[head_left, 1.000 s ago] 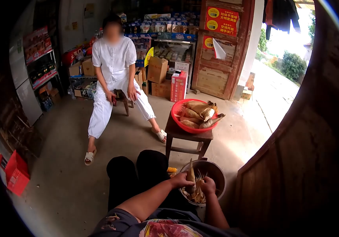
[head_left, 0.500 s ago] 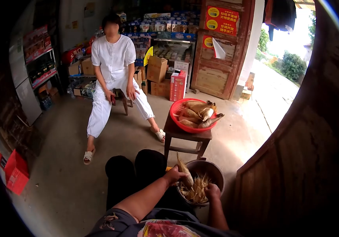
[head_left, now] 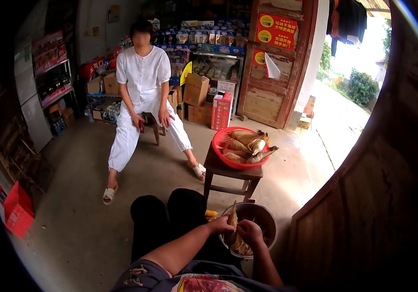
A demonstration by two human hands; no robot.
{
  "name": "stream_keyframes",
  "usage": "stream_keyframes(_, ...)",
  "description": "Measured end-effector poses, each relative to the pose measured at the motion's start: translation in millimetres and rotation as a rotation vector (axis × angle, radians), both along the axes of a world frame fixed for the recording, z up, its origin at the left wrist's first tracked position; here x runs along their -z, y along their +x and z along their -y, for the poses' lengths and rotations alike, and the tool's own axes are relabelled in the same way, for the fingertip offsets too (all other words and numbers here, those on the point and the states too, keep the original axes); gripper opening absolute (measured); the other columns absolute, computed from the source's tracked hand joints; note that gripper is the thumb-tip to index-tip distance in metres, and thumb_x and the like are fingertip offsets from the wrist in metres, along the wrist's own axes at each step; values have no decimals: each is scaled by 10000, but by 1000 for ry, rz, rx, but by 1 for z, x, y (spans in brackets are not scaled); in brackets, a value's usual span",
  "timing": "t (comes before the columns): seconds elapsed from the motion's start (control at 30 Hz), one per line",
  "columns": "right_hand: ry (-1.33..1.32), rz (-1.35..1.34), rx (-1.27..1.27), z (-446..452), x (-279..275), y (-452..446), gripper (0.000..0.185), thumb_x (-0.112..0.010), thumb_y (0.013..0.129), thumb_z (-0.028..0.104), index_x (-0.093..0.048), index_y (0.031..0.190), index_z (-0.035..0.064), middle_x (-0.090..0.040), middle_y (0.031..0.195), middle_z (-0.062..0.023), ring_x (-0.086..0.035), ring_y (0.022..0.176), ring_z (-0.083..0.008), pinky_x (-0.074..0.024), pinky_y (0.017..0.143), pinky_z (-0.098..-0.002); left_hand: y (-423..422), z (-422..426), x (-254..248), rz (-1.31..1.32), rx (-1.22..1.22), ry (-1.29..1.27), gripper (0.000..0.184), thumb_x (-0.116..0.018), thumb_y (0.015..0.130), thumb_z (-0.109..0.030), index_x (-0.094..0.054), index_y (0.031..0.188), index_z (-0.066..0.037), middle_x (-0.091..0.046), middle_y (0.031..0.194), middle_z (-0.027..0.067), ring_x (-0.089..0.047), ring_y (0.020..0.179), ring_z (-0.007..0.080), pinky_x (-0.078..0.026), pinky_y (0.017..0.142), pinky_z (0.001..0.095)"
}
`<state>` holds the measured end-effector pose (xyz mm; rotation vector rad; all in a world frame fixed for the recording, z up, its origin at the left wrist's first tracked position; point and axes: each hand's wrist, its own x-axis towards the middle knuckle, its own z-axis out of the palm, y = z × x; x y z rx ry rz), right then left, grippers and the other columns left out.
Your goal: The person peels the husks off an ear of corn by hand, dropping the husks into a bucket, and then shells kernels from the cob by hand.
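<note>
My left hand (head_left: 221, 226) is wrapped round an ear of corn in its husk (head_left: 233, 214), its tip pointing up, over a metal pot (head_left: 273, 220). Close beside it on the right, my right hand (head_left: 250, 232) is closed with its fingers at the husk; what they pinch is too small to make out. Loose husks (head_left: 241, 247) lie inside the pot. A yellow peeled cob (head_left: 211, 213) shows just left of the pot. Beyond, a red basket (head_left: 217, 141) with several unpeeled ears stands on a wooden stool (head_left: 233, 170).
A person in white (head_left: 143, 73) sits on a low stool ahead. Behind are cardboard boxes (head_left: 196, 90), a pink carton (head_left: 221, 111) and shelves of goods. A wooden door (head_left: 335, 194) rises at the right, and a red box (head_left: 18, 209) sits at the far left.
My right hand was low at the pot's right side half a second ago; it has risen to the ear, beside my left hand. The ear now stands more upright. The view has shifted slightly.
</note>
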<state>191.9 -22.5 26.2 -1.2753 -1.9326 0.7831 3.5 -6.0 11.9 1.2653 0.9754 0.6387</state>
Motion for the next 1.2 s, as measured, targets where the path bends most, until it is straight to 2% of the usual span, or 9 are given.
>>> stream_keyframes(0.03, 54, 52, -26, 1, -1, 2, 128, -651, 763, 172, -649, 827, 61, -624, 760, -149, -627, 708, -276, -484, 651, -339, 1, -1, 3, -11, -12, -6, 680, -709, 683, -179, -419, 1272, -1, -583, 1111, 115, -564, 994, 193, -454, 873, 305)
stream_keyframes(0.3, -26, 42, -10, 3, 17, 8, 108, -630, 750, 158, -641, 800, 63, -623, 745, -142, -625, 702, -289, -487, 646, -346, 5, -5, 16, -74, 8, 15, 780, -757, 647, -194, -389, 1301, 21, -580, 1141, 128, -569, 1020, 200, -455, 883, 302)
stream_keyframes(0.57, -244, -229, 33, -5, 59, 9, 92, -611, 734, 106, -640, 787, 37, -621, 703, -51, -570, 654, -121, -464, 621, -267, 6, -3, 7, -11, 74, 35, 685, -736, 670, -130, -424, 1269, -14, -584, 1132, 104, -565, 1023, 184, -455, 886, 306)
stream_keyframes(0.7, -374, -306, 40, -12, 68, 5, 69, -601, 736, 82, -635, 770, 32, -609, 694, -30, -541, 649, -86, -452, 612, -242, 7, 6, -14, -43, 10, 21, 580, -720, 676, -109, -483, 1201, -38, -599, 1073, 82, -570, 983, 170, -460, 859, 303)
stream_keyframes(0.77, -223, -77, 129, -18, 88, 9, 99, -604, 733, 128, -640, 775, 46, -623, 701, -65, -575, 636, -133, -464, 617, -267, 6, -1, -2, -14, 55, 12, 525, -716, 675, -106, -506, 1153, -48, -600, 1030, 69, -571, 946, 163, -461, 839, 299)
stream_keyframes(0.9, -247, 176, 246, -3, 100, 27, 176, -616, 721, 225, -649, 794, 68, -642, 744, -108, -624, 683, -221, -486, 651, -325, 2, 1, 2, -4, 84, 102, 403, -714, 667, -109, -545, 1030, -68, -594, 913, 42, -565, 849, 149, -462, 786, 291)
stream_keyframes(0.97, -285, 390, 270, 10, 109, 37, 252, -616, 706, 311, -667, 829, 96, -653, 831, -135, -633, 791, -293, -494, 719, -373, 2, 5, -6, -60, 51, 130, 423, -716, 663, -121, -536, 1043, -64, -591, 895, 46, -565, 843, 150, -463, 782, 292)
stream_keyframes(1.1, -464, 592, 340, 12, 126, 59, 272, -621, 736, 352, -693, 906, 153, -668, 930, -119, -631, 889, -284, -496, 784, -366, 4, 1, 0, -2, -15, 14, 461, -700, 669, -132, -504, 1079, -56, -578, 881, 53, -561, 803, 148, -469, 729, 299)
stream_keyframes(1.2, -437, 538, 333, 9, 128, 69, 287, -634, 759, 384, -695, 957, 186, -675, 928, -99, -638, 893, -270, -499, 795, -358, 3, 0, 6, 51, -108, 48, 465, -678, 668, -127, -493, 1088, -57, -564, 857, 45, -553, 775, 143, -462, 705, 292)
